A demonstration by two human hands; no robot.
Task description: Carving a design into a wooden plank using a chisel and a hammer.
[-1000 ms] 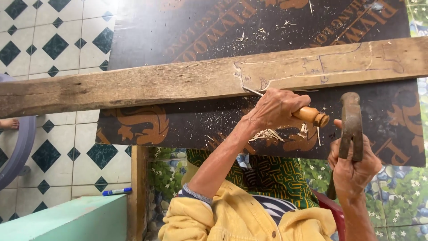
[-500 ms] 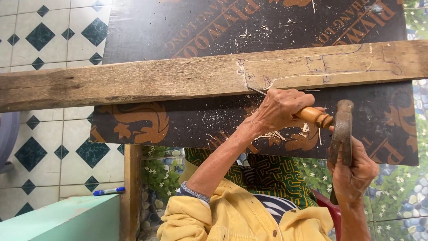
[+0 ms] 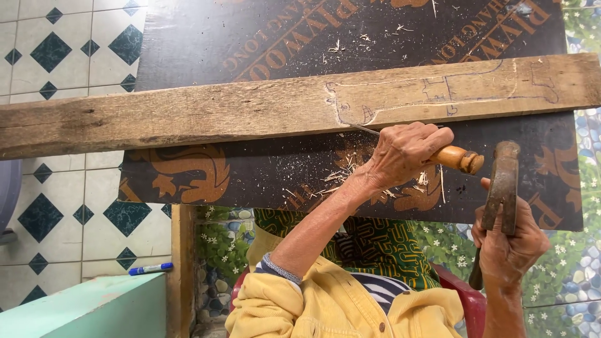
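While our left hand (image 3: pixel 407 153) wraps tight around the rounded wooden handle of a slim metal chisel (image 3: pixel 460 158), we've got the blade angled up and left, its tip meeting the lower edge of the long weathered wooden plank (image 3: pixel 188 119) right by the pencilled outline drawn on it. Our right hand (image 3: pixel 510 244) is closed firmly on the handle of a rusty brown-headed hammer (image 3: pixel 503 188), head raised upright just beside the chisel's butt end, a small gap between the two. That plank lies crosswise over a dark printed plywood sheet (image 3: pixel 206 37), and pale wood shavings (image 3: pixel 335 178) are scattered on the sheet below the cut, near our left wrist. We're in a yellow sleeve (image 3: pixel 282 307) over a green patterned cloth (image 3: pixel 375 244). Off to the lower left, a blue marker pen (image 3: pixel 150 268) sits on the white tiled floor with dark diamond insets (image 3: pixel 56 56), just above a pale green board (image 3: pixel 94 310).
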